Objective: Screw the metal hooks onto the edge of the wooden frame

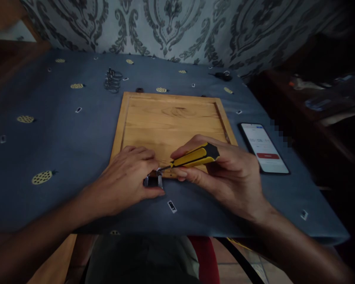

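A wooden panel with a raised frame lies flat on the table in front of me. My right hand grips a yellow and black screwdriver, which is tilted with its tip pointing left. That tip meets a small shiny metal fitting at the panel's near edge. Around the fitting closes my left hand, its thumb below and its fingers resting on the panel. The fingers partly hide the fitting, and whether a screw sits under the tip I cannot tell. Small dark holes show in the wood just right of the tip.
A lit phone lies right of the panel. Several metal pieces are grouped at the back left, and a small dark object is at the back right. A blue pineapple-print cloth covers the table, with a patterned wall behind.
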The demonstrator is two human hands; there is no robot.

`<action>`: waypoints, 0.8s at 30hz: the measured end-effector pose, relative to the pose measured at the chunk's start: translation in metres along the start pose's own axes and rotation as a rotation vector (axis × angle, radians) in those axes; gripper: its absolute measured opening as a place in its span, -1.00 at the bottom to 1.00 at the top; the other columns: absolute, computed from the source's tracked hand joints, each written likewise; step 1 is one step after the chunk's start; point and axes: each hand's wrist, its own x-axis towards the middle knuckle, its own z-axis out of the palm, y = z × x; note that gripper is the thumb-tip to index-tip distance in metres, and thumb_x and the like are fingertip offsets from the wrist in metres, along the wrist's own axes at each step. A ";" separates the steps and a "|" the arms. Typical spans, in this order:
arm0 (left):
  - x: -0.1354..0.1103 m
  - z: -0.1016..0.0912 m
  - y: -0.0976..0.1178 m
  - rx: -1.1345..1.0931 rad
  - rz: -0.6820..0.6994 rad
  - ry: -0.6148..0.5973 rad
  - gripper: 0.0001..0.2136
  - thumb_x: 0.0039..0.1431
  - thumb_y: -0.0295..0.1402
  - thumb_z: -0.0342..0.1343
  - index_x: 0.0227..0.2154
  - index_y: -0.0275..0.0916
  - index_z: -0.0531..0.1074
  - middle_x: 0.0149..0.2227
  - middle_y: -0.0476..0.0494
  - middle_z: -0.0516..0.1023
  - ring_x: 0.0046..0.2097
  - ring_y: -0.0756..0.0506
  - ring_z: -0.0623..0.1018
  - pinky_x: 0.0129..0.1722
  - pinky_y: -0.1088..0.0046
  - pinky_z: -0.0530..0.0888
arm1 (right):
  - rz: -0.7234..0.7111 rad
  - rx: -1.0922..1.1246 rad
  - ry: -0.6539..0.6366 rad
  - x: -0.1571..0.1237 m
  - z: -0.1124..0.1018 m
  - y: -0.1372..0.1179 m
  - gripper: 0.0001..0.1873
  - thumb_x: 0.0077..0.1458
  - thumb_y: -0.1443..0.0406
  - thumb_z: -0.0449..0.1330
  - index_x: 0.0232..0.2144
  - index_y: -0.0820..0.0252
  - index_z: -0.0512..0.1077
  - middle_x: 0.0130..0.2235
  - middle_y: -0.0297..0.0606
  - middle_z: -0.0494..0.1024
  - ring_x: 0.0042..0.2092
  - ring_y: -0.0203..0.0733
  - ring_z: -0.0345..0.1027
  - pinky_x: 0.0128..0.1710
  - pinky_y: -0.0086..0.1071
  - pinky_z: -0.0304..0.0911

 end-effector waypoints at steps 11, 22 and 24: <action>0.001 -0.003 0.004 0.013 -0.029 -0.025 -0.77 0.11 -0.22 0.43 -0.31 -0.25 0.56 -0.20 -0.12 0.59 -0.09 -0.27 0.57 -0.04 0.10 0.45 | -0.076 -0.040 0.015 -0.001 0.001 0.002 -0.79 0.24 0.18 0.36 -0.39 0.15 0.52 -0.35 -0.28 0.60 -0.34 -0.21 0.50 -0.40 -0.33 0.35; 0.001 -0.001 0.002 -0.001 -0.048 -0.015 -0.73 0.08 -0.20 0.44 -0.24 -0.25 0.60 -0.16 -0.13 0.61 -0.03 -0.29 0.58 0.03 0.05 0.46 | 0.022 0.046 0.191 -0.009 0.000 -0.004 -0.93 0.18 0.31 0.40 -0.33 0.05 0.57 -0.29 -0.36 0.63 -0.31 -0.23 0.50 -0.35 -0.34 0.44; 0.001 -0.001 0.002 -0.005 -0.047 -0.016 -0.74 0.08 -0.22 0.45 -0.25 -0.24 0.60 -0.15 -0.13 0.61 -0.02 -0.30 0.58 0.04 0.05 0.47 | 0.006 0.034 0.147 -0.009 0.002 0.001 -0.93 0.19 0.29 0.40 -0.31 0.06 0.56 -0.30 -0.36 0.61 -0.30 -0.24 0.49 -0.34 -0.35 0.41</action>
